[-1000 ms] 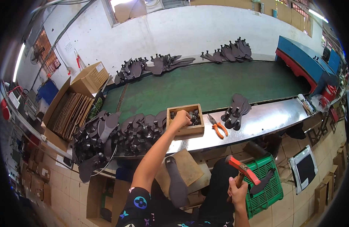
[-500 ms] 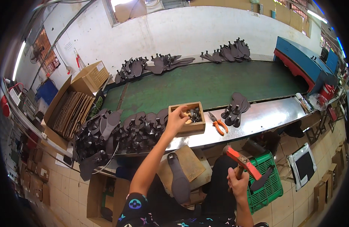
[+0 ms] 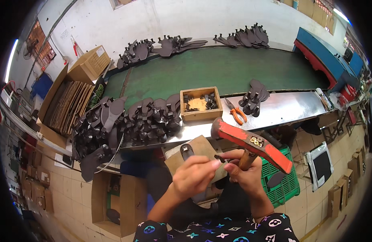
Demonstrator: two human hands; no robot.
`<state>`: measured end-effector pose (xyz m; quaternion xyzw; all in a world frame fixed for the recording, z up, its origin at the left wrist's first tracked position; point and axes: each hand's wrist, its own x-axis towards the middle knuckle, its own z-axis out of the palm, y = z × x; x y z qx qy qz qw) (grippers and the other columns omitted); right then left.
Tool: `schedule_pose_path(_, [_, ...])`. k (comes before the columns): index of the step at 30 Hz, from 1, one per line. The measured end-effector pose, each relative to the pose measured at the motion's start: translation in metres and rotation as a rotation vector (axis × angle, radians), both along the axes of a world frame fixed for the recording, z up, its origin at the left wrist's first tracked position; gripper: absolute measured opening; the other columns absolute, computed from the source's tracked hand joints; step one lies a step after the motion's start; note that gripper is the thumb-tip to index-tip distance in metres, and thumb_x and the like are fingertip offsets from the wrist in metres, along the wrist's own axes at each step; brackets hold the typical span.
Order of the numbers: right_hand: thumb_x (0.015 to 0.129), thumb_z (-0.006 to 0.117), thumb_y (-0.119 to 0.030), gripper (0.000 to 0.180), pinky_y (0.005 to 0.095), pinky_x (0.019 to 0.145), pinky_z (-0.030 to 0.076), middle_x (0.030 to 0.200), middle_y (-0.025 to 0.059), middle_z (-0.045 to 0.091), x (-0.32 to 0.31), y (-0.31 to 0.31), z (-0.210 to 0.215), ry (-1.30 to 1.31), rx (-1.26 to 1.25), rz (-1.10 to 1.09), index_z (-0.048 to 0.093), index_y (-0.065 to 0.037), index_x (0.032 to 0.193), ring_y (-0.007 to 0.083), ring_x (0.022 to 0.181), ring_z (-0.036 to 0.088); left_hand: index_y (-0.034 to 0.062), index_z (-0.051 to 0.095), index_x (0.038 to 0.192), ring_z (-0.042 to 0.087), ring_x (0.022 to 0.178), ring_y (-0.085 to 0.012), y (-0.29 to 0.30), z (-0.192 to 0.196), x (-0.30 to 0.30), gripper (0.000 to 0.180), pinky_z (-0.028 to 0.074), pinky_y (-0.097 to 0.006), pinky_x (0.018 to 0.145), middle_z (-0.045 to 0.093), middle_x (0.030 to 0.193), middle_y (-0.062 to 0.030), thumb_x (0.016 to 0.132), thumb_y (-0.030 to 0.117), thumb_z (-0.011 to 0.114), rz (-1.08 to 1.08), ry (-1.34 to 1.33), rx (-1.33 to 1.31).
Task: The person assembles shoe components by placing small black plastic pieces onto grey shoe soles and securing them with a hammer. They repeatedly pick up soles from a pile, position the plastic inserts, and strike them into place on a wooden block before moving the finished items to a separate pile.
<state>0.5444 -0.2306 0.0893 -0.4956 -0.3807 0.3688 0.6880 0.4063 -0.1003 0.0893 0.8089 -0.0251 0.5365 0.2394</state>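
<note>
My left hand (image 3: 196, 177) is closed, pinching a small black part (image 3: 219, 158) between thumb and fingertips. My right hand (image 3: 249, 177) grips the wooden handle of a hammer (image 3: 252, 146) with a worn red head, while its thumb and forefinger reach to the same small part. Beneath my hands a dark grey shoe sole (image 3: 187, 151) lies on a tan pad (image 3: 203, 146); my left hand hides most of the sole. Beyond them, a wooden box (image 3: 202, 115) on the metal ledge holds several small black parts. Orange-handled pliers (image 3: 236, 113) lie beside it.
Dark soles with short black heels are heaped on the left (image 3: 107, 121), with more along the green belt's (image 3: 186, 68) far edge. A small pile (image 3: 254, 97) rests right of the pliers. A green crate (image 3: 284, 187) stands at right; cardboard boxes (image 3: 131, 201) stand at left.
My left hand has come back from the wooden box with a small black part and meets my right hand. The hammer has risen and moved inward. The view has tilted down.
</note>
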Motion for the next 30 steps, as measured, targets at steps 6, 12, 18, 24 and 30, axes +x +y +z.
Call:
schedule_pose_path(6, [0.088,0.075,-0.008,0.022,0.0237,0.069,0.053,0.099,0.0105,0.072,-0.008,0.0,0.007,-0.025,0.054,-0.026,0.069,0.004,0.105,0.0118,0.079,0.066,0.0087,0.071,0.109,0.066,0.085,-0.0236,0.01,0.009,-0.014,0.03,0.059,-0.031,0.068,0.068,0.091,-0.008,0.08,0.003,0.074,-0.086,0.01,0.45])
schedule_pose_path(12, [0.083,0.078,-0.005,0.018,0.0279,0.073,0.055,0.092,0.0118,0.072,-0.013,-0.003,0.004,0.016,-0.056,0.017,0.071,0.006,0.096,0.015,0.081,0.068,0.0115,0.07,0.114,0.064,0.082,-0.0162,0.01,0.011,-0.03,0.038,0.058,-0.026,0.074,0.062,0.088,-0.0016,0.078,0.002,0.072,-0.029,0.148,0.697])
schedule_pose_path(18, [0.084,0.073,0.0,0.015,0.0237,0.066,0.053,0.097,0.0103,0.071,-0.006,0.019,-0.027,-0.108,-0.156,-0.031,0.071,0.004,0.098,0.0114,0.077,0.066,0.002,0.063,0.12,0.066,0.097,-0.0292,0.022,-0.055,-0.033,0.041,0.054,-0.037,0.088,0.066,0.099,-0.012,0.081,0.006,0.072,0.175,0.195,0.042])
schedule_pose_path(24, [0.087,0.072,-0.004,0.02,0.0226,0.061,0.047,0.094,0.0031,0.07,0.01,0.079,-0.066,-0.387,-0.179,0.092,0.07,0.004,0.105,0.0049,0.068,0.056,-0.0036,0.061,0.115,0.061,0.116,-0.0353,0.067,-0.113,-0.024,0.042,0.046,-0.044,0.101,0.067,0.115,-0.0196,0.08,0.013,0.079,0.367,0.388,-0.567])
schedule_pose_path(30, [0.086,0.073,-0.008,0.026,0.0305,0.074,0.051,0.091,0.0105,0.072,0.013,0.123,-0.102,-0.432,-0.081,0.148,0.07,-0.002,0.111,0.0154,0.078,0.064,0.0011,0.072,0.101,0.069,0.098,-0.0298,0.077,-0.139,-0.015,0.027,0.032,-0.049,0.117,0.073,0.104,-0.0149,0.077,0.01,0.079,0.314,0.411,-0.622])
